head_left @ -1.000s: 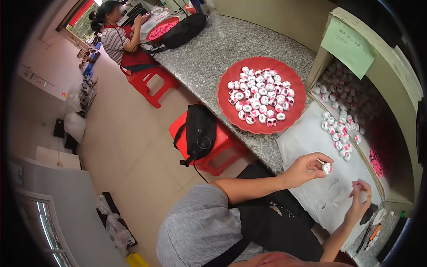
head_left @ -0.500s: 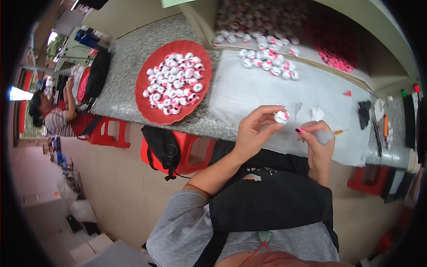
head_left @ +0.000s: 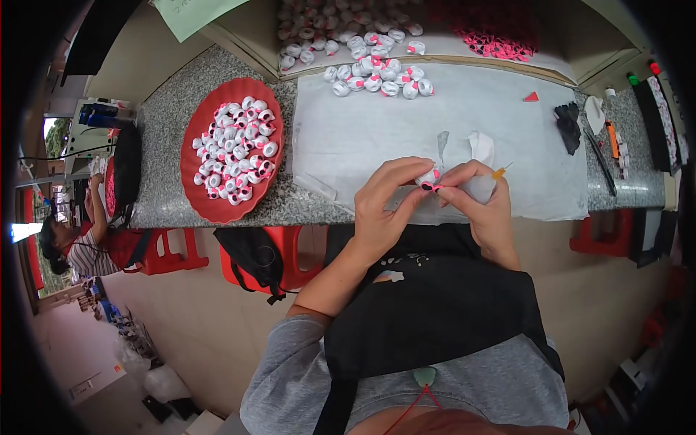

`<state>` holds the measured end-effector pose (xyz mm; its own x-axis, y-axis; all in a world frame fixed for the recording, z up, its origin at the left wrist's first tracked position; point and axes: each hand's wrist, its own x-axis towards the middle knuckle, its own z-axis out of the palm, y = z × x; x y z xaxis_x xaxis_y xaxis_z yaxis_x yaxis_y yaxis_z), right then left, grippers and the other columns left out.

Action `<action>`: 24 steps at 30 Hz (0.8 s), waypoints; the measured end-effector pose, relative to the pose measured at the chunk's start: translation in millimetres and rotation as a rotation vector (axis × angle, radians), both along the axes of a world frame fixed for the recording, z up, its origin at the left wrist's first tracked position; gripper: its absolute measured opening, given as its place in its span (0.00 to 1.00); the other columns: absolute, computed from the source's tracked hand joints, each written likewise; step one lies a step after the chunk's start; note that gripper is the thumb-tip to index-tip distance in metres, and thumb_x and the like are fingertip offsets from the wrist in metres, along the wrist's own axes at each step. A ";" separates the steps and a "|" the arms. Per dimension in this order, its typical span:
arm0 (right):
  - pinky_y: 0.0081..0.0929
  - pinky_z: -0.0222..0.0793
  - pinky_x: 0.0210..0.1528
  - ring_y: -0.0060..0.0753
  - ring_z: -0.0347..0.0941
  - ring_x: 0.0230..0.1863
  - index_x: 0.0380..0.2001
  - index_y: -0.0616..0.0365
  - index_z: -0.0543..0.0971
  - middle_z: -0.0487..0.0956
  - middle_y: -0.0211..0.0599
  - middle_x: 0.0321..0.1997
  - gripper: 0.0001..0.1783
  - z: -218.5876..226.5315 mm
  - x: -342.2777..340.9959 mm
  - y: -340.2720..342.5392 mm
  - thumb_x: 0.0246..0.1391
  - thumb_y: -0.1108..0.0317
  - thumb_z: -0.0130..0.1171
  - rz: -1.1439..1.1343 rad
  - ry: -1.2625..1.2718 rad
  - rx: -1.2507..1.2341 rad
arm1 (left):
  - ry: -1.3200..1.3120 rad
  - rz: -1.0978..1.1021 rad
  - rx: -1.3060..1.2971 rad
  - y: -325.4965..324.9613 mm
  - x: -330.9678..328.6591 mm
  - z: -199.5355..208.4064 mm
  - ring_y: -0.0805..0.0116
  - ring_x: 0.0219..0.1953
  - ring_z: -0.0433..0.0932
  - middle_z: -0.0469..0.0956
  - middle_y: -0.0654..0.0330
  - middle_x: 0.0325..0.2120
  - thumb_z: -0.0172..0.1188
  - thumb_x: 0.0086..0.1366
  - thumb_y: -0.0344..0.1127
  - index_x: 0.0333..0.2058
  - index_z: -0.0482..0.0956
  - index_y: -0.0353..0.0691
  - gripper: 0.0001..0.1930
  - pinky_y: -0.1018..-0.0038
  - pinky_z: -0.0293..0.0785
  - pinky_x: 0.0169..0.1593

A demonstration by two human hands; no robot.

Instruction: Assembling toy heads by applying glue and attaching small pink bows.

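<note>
My left hand point(head_left: 383, 210) pinches a small white ball-shaped piece point(head_left: 428, 176) between thumb and fingertips. Pressed up against it is a small pink-and-black piece point(head_left: 433, 188), which the thumb and index finger of my right hand point(head_left: 487, 221) grip. That same hand also keeps a translucent squeeze bottle point(head_left: 478, 190) in its palm, its yellow needle tip point(head_left: 499, 174) pointing away to the right. Both hands meet over the near edge of a white sheet point(head_left: 362, 130) on the speckled counter. Where exactly the two pieces touch is partly hidden by fingers.
Left of the sheet, a red scalloped tray point(head_left: 194, 197) holds many white-and-pink pieces. More white pieces point(head_left: 377, 72) and a pink pile point(head_left: 500, 45) lie at the back. A black tweezer-like tool point(head_left: 600, 163) and orange pen point(head_left: 612, 139) rest right. Another person point(head_left: 87, 239) sits far left.
My hands have come together, bringing the pink-and-black piece from apart to against the white ball-shaped piece. The whole view has shifted, with the counter appearing turned and moved left.
</note>
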<state>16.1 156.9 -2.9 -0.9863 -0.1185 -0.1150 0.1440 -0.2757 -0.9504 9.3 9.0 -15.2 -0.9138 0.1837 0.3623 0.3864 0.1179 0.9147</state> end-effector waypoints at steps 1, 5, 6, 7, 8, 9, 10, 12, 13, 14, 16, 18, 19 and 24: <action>0.18 0.64 0.26 0.24 0.67 0.24 0.20 0.65 0.70 0.71 0.38 0.23 0.04 -1.2 -1.7 0.6 0.36 0.81 0.53 -0.005 0.002 -0.005 | 0.001 -0.008 0.001 0.1 -1.6 -1.7 0.70 0.38 0.68 0.68 0.56 0.37 0.54 0.45 0.19 0.36 0.70 0.34 0.16 0.80 0.66 0.38; 0.17 0.63 0.26 0.23 0.66 0.24 0.20 0.64 0.69 0.70 0.37 0.24 0.04 -2.7 -5.2 -0.4 0.37 0.81 0.53 -0.021 0.004 -0.009 | -0.054 -0.086 0.118 -0.2 -6.1 -3.6 0.71 0.39 0.68 0.68 0.54 0.38 0.53 0.46 0.19 0.36 0.69 0.33 0.15 0.80 0.65 0.39; 0.17 0.63 0.26 0.23 0.66 0.24 0.20 0.64 0.69 0.70 0.37 0.24 0.04 -2.1 -5.6 -3.3 0.37 0.81 0.53 -0.019 0.005 -0.010 | -0.053 -0.084 0.118 -2.0 -6.1 -2.5 0.71 0.39 0.68 0.68 0.54 0.38 0.53 0.46 0.19 0.36 0.69 0.33 0.15 0.80 0.65 0.39; 0.17 0.63 0.26 0.23 0.66 0.24 0.22 0.63 0.69 0.70 0.36 0.24 0.06 -0.4 -6.7 -7.6 0.36 0.81 0.53 -0.032 0.046 0.004 | -0.146 -0.104 0.230 -4.6 -6.4 0.6 0.70 0.39 0.68 0.68 0.54 0.38 0.52 0.46 0.19 0.36 0.68 0.33 0.15 0.79 0.65 0.40; 0.16 0.63 0.25 0.22 0.66 0.24 0.24 0.63 0.68 0.69 0.35 0.24 0.08 2.5 -4.8 -13.0 0.36 0.81 0.53 -0.038 0.091 0.014 | -0.235 -0.116 0.340 -9.1 -2.7 5.8 0.70 0.40 0.67 0.67 0.53 0.38 0.52 0.47 0.19 0.37 0.68 0.32 0.15 0.79 0.65 0.41; 0.16 0.63 0.25 0.22 0.66 0.24 0.24 0.63 0.68 0.69 0.35 0.24 0.08 2.0 -5.2 -16.0 0.36 0.81 0.53 -0.011 0.124 0.006 | -0.198 -0.094 0.335 -11.0 -2.2 7.4 0.70 0.40 0.67 0.67 0.53 0.38 0.52 0.47 0.19 0.37 0.68 0.32 0.15 0.79 0.65 0.41; 0.15 0.62 0.25 0.20 0.65 0.24 0.25 0.62 0.68 0.70 0.34 0.23 0.10 1.0 2.1 -16.5 0.35 0.80 0.55 -0.086 0.108 0.046 | -0.270 -0.141 0.414 -9.7 3.6 6.6 0.70 0.41 0.67 0.67 0.52 0.38 0.51 0.48 0.19 0.37 0.67 0.31 0.14 0.78 0.64 0.42; 0.14 0.61 0.25 0.19 0.64 0.23 0.28 0.62 0.67 0.69 0.32 0.21 0.14 0.5 -1.2 -16.2 0.33 0.80 0.57 -0.154 0.098 0.052 | -0.378 -0.227 0.523 -7.6 -1.8 -0.9 0.68 0.42 0.67 0.66 0.52 0.39 0.49 0.50 0.19 0.37 0.67 0.30 0.13 0.76 0.64 0.44; 0.14 0.61 0.25 0.19 0.64 0.23 0.30 0.63 0.66 0.69 0.32 0.21 0.17 3.5 -1.4 -14.6 0.31 0.81 0.57 -0.151 0.081 0.032 | -0.438 -0.270 0.560 -6.0 -3.4 -3.0 0.67 0.42 0.66 0.66 0.52 0.39 0.49 0.50 0.19 0.37 0.66 0.29 0.13 0.75 0.64 0.45; 0.14 0.61 0.25 0.19 0.64 0.23 0.32 0.63 0.67 0.69 0.32 0.22 0.19 5.9 -0.5 -13.9 0.31 0.82 0.57 -0.105 0.075 0.050 | -0.437 -0.295 0.588 -6.8 -2.5 -3.4 0.69 0.43 0.66 0.67 0.54 0.39 0.49 0.51 0.20 0.38 0.66 0.30 0.13 0.76 0.62 0.46; 0.14 0.61 0.25 0.18 0.64 0.23 0.35 0.63 0.68 0.69 0.31 0.23 0.22 10.1 2.3 -13.2 0.30 0.82 0.57 -0.041 0.081 0.110 | -0.398 -0.330 0.615 -8.2 0.8 -2.3 0.71 0.43 0.65 0.67 0.56 0.39 0.49 0.51 0.21 0.39 0.66 0.30 0.13 0.76 0.61 0.47; 0.13 0.61 0.23 0.17 0.64 0.23 0.35 0.64 0.70 0.70 0.31 0.24 0.21 11.2 4.7 -15.3 0.30 0.82 0.57 -0.012 0.102 0.128 | -0.342 -0.315 0.594 -9.5 6.6 -2.3 0.71 0.43 0.65 0.67 0.56 0.39 0.49 0.52 0.22 0.39 0.66 0.30 0.13 0.76 0.61 0.47; 0.14 0.61 0.23 0.18 0.64 0.22 0.33 0.65 0.71 0.71 0.32 0.23 0.18 10.4 4.5 -18.4 0.31 0.82 0.56 -0.040 0.193 0.149 | -0.342 -0.316 0.601 -11.1 8.2 -1.4 0.71 0.42 0.66 0.67 0.56 0.38 0.49 0.52 0.22 0.39 0.67 0.31 0.13 0.76 0.61 0.47; 0.15 0.62 0.23 0.21 0.65 0.21 0.28 0.65 0.71 0.70 0.35 0.21 0.13 11.1 5.2 -28.6 0.32 0.83 0.55 -0.034 0.222 0.113 | -0.340 -0.380 0.659 -26.0 8.6 5.0 0.70 0.42 0.67 0.68 0.55 0.39 0.49 0.53 0.23 0.38 0.67 0.32 0.12 0.76 0.62 0.47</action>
